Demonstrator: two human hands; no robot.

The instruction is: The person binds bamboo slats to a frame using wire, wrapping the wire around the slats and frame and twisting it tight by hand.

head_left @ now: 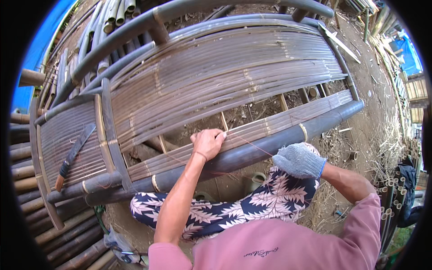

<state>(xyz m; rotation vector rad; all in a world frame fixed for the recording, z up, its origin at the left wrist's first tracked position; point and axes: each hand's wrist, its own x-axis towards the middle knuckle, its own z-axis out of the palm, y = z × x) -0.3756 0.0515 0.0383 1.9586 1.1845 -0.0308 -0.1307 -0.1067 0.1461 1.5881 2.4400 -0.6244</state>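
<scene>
My bare left hand (208, 143) is closed, its fingers curled down over the front strip of thin split-bamboo slats (288, 120) on a dark bamboo bench. A thin reddish cord (252, 145) runs taut from beside its thumb to my right hand (299, 160), which wears a grey knitted glove. That hand is closed round the cord above my right knee, just in front of the thick front pole (252, 155). More loose cord trails over the pole below my left hand. What lies under the left fingers is hidden.
A machete (75, 156) lies on the bench's left slatted section. At the far right corner rests a long, pale, pointed piece (339, 42). Bamboo poles are stacked at left (74, 238) and behind the bench. Shavings (387, 144) litter the ground at right. A gap separates the front slats from the main seat (202, 76).
</scene>
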